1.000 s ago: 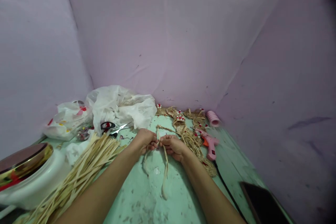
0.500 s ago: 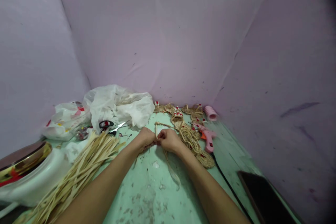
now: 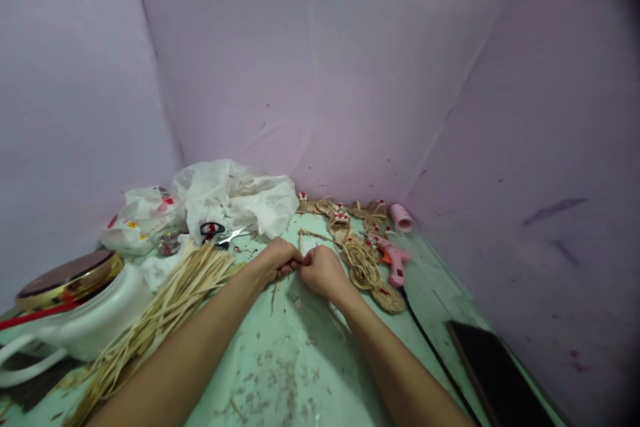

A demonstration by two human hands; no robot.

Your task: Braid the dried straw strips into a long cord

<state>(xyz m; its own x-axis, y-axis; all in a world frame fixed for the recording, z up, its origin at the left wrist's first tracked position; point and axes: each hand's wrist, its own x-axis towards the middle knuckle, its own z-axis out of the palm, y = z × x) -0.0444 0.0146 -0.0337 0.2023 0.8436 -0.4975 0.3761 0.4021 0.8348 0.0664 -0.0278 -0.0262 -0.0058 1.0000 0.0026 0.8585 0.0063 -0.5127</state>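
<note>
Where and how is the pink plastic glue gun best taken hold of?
Probably by its handle, from above and the right: the handle juts toward the person, with the thin black power cord leaving its near end, while the orange trigger and the coiled tan fibre rope lie to its left.

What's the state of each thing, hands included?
Left hand, pinched on pale strands
Right hand, pinched too, meeting the left hand
Pale strands, between both hands, ends loose
Braided cord, coiled
Glue gun, lying on its side
Scissors, lying down, blade opening unclear
Dry strips, loose bundle
White plastic bag, crumpled
Pink spool, on its side
Dark slab, lying flat
</note>
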